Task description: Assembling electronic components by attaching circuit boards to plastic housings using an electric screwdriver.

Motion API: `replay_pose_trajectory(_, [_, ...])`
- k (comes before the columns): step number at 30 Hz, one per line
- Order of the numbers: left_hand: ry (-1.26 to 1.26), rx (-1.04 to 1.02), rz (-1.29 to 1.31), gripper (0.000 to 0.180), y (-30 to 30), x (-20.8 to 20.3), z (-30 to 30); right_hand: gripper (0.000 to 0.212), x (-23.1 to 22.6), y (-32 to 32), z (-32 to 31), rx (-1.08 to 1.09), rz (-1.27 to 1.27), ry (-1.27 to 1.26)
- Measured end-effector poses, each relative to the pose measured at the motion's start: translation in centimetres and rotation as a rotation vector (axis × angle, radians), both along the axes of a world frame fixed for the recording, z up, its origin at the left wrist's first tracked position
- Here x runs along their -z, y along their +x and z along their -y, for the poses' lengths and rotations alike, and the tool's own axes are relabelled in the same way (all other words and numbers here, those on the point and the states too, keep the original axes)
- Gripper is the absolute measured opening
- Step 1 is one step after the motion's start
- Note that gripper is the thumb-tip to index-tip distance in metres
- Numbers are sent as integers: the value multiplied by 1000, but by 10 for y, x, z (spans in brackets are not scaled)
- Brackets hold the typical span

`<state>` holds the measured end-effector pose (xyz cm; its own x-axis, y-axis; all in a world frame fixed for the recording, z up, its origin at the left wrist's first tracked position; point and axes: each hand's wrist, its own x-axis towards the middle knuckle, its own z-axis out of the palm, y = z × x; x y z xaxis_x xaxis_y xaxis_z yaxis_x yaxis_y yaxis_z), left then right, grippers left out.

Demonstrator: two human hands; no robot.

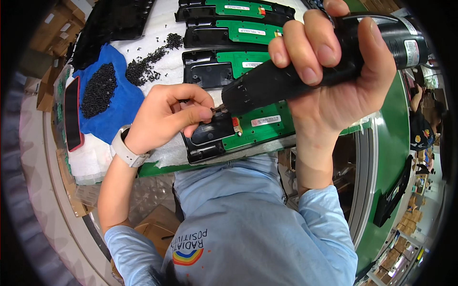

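Note:
My right hand is wrapped round a black electric screwdriver, held sideways with its bit pointing left. At the tip of the bit, my left hand pinches with thumb and forefinger; a small dark screw seems to be there, mostly hidden by the fingertips. Both hands are above the nearest black plastic panel, which carries a green circuit board with a white label and a red-and-yellow part. More such panels lie in a row behind it.
Black screws are heaped on a blue cloth, and more screws spill over the white table cover. A red-edged phone lies at the left. Black plastic parts sit at the back left.

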<state>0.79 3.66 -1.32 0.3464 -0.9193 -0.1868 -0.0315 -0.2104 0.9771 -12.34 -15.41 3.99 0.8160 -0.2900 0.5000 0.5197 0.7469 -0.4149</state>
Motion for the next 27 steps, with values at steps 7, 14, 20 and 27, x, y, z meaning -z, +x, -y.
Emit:
replay_pose_trajectory(7, [-320, -215, -269, 26, 7, 16, 0, 36, -3, -24, 8, -14, -25, -133])
replay_pose_trajectory(14, [-308, -190, -237, 22, 7, 20, 0, 36, -5, -68, 34, 186, -120, -691])
replay_pose_trajectory(20, [-275, -123, -260, 25, 7, 13, -2, 38, -5, -76, 35, 215, -112, -766])
replay_pose_trajectory(27, [-204, -260, -99, 31, -4, 8, 3, 40, -7, -76, 29, 253, -120, -831])
